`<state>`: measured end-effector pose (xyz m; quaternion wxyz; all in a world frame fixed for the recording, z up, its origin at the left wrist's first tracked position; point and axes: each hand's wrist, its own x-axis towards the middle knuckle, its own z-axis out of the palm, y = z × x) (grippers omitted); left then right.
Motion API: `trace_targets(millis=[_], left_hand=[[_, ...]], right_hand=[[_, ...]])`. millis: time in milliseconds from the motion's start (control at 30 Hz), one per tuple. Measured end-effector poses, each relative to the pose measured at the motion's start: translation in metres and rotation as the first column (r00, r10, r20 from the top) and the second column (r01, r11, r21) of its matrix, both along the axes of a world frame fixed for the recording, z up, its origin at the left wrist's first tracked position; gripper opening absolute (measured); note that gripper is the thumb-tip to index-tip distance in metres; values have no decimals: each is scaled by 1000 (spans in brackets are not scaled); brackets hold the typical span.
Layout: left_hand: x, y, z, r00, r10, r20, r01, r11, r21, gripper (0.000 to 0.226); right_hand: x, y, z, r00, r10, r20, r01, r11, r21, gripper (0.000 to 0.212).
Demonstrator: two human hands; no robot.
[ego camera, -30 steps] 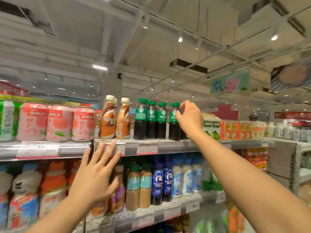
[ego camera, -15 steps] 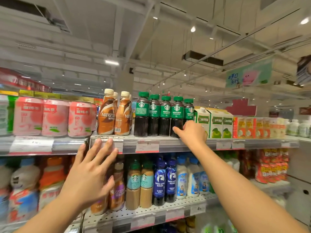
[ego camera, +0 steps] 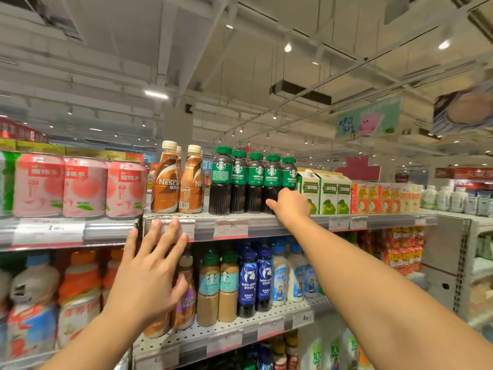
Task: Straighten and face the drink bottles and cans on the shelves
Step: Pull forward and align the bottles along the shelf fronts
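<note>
Top shelf [ego camera: 266, 222]: holds a row of five Starbucks Americano bottles [ego camera: 254, 180], green caps, labels facing front, standing upright.
Right hand [ego camera: 290, 206]: at the 3 o'clock end of this row, on the lower part of the last bottles; fingers curled toward them, but whether it really grips one I cannot tell.
Left hand [ego camera: 149, 276]: in front of the shelf edge, fingers spread and straight, holding nothing.
Nescafé bottles [ego camera: 177, 180]: at 9 o'clock of the Americano row.
Peach cans [ego camera: 80, 186]: further to 9 o'clock.
Green-apple cartons [ego camera: 324, 190]: just at 3 o'clock of the row.
Lower shelf [ego camera: 213, 335]: carries Starbucks Flat White bottles [ego camera: 218, 287] and blue Luckin Coffee bottles [ego camera: 254, 281].
</note>
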<state>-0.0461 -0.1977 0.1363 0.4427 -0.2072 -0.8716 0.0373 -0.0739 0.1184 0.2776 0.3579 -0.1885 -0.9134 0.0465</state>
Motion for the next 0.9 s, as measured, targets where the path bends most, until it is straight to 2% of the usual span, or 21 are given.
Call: trace_targets(millis=[133, 200, 333, 400, 500, 600, 733, 900], left_hand=[[8, 1, 11, 999, 38, 32, -37, 999, -26, 72], [14, 4, 22, 999, 26, 22, -26, 1000, 2, 64], [22, 36, 41, 997, -78, -30, 80, 992, 98, 60], [22, 63, 46, 995, -98, 8, 96, 990, 105, 66], [11, 101, 44, 992, -42, 115, 29, 993, 111, 80], [-1, 124, 46, 990, 42, 136, -59, 990, 126, 86], [-8, 140, 45, 979, 140, 148, -164, 973, 161, 85], [-10, 152, 44, 957, 238, 167, -264, 952, 157, 86]], right_hand=[[5, 11, -6, 997, 61, -47, -64, 996, -66, 46], [9, 27, -10, 992, 76, -101, -83, 994, -65, 42], [17, 72, -18, 991, 56, -124, -55, 998, 13, 40], [15, 86, -26, 991, 71, -117, -60, 993, 99, 42], [8, 99, -36, 973, 165, -162, -135, 974, 180, 39], [-1, 111, -33, 961, 232, -151, -194, 954, 228, 45], [-14, 120, -29, 955, 259, -142, -231, 955, 188, 49], [-22, 123, -33, 933, 296, -207, -263, 950, 170, 47]])
